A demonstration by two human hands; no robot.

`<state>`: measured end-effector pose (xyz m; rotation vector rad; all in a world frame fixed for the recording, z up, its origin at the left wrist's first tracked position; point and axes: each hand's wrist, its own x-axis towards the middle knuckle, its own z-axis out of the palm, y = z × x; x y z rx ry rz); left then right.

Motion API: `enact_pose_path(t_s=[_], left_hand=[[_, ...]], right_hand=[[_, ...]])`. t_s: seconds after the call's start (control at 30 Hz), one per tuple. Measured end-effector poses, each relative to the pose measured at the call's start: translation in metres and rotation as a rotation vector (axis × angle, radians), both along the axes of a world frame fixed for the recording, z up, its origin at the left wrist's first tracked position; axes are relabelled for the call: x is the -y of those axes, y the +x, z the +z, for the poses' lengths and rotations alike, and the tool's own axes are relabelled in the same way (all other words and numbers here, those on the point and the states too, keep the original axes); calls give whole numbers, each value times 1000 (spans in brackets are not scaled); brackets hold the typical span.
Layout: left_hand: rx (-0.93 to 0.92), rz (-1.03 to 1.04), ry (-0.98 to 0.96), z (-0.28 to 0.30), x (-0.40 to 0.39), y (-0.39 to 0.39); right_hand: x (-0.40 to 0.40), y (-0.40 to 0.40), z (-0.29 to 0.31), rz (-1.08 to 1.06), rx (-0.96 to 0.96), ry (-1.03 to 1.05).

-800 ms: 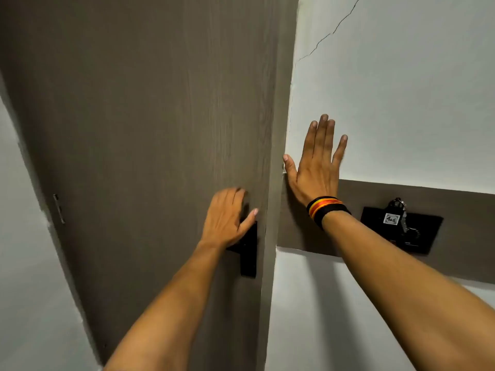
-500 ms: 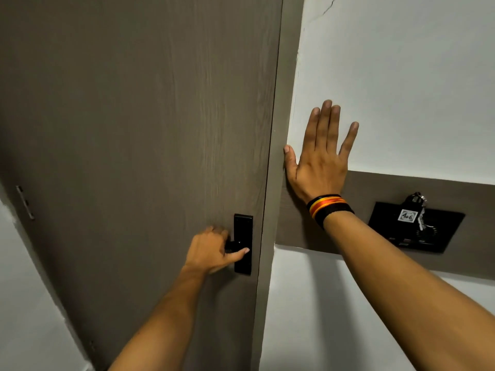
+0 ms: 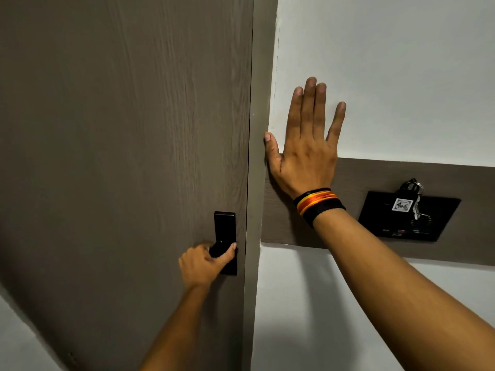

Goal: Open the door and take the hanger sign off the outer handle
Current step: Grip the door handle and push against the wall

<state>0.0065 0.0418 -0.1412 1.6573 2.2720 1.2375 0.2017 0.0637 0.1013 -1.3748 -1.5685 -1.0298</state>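
Observation:
A grey-brown wooden door (image 3: 120, 143) fills the left of the view and sits flush in its frame (image 3: 257, 129). My left hand (image 3: 203, 263) is wrapped around the black inner handle (image 3: 218, 249), which stands out from a black plate (image 3: 225, 228) near the door's right edge. My right hand (image 3: 305, 145) lies flat on the white wall just right of the frame, fingers spread, holding nothing; a black, red and yellow band circles its wrist. The outer handle and the hanger sign are hidden behind the door.
A grey-brown strip (image 3: 455, 180) runs along the white wall (image 3: 401, 76) to the right. On it is a black switch panel (image 3: 407, 219) with a bunch of keys and a white tag (image 3: 404, 204) hanging from it.
My left hand has dropped from the door face onto the handle and closed around it. The view has shifted upward; my right hand stays flat on the wall.

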Motion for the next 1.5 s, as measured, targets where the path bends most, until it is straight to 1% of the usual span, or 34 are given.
enact_pose_path(t_s=[0.1, 0.13, 0.3, 0.4, 0.47, 0.53, 0.6, 0.7, 0.77, 0.8, 0.83, 0.9, 0.97, 1.0, 1.07, 1.13, 1.23, 1.33, 1.43, 1.5], left_hand=[[238, 3, 64, -2, 9, 18], [269, 2, 80, -4, 12, 21], [295, -52, 114, -12, 28, 12], [302, -62, 103, -13, 43, 7], [280, -51, 83, -14, 54, 4], [307, -45, 75, -13, 70, 2], [328, -19, 80, -9, 88, 4], [358, 20, 70, -4, 115, 6], [368, 36, 24, -4, 135, 0], [339, 27, 3, -5, 144, -7], [270, 18, -27, -3, 155, -17], [87, -49, -97, 4, 173, -41], [-107, -112, -142, 18, 193, -64], [-195, -152, -151, 21, 201, -74], [-326, -205, -161, 26, 220, -88], [-387, -226, -140, 26, 240, -98], [-514, -215, -148, 31, 270, -109], [-587, -157, -191, 34, 310, -124], [-615, -146, -239, 37, 338, -135], [-624, -126, -267, 40, 351, -141]], right_hand=[[-1, 1, 0, -2, 3, -9], [-1, 2, -1, 2, 4, -8], [2, 1, -1, 26, 16, -33], [3, 2, -1, 36, 14, -56], [6, 5, 0, 69, 16, -85], [10, 8, 2, 126, 7, -115], [17, 9, 1, 237, -38, -138], [41, 10, -11, 546, -154, -158], [66, 10, -29, 730, -226, -183], [78, 10, -42, 822, -292, -243], [92, 10, -56, 917, -385, -354], [113, 8, -86, 1068, -614, -702], [129, 2, -118, 1144, -780, -1061], [135, 0, -135, 1156, -835, -1195], [150, -9, -167, 1160, -900, -1392], [169, -19, -196, 1175, -898, -1547], [200, -38, -220, 1266, -868, -1702], [235, -58, -225, 1404, -810, -1755], [257, -69, -227, 1464, -715, -1677], [267, -76, -227, 1454, -634, -1595]])
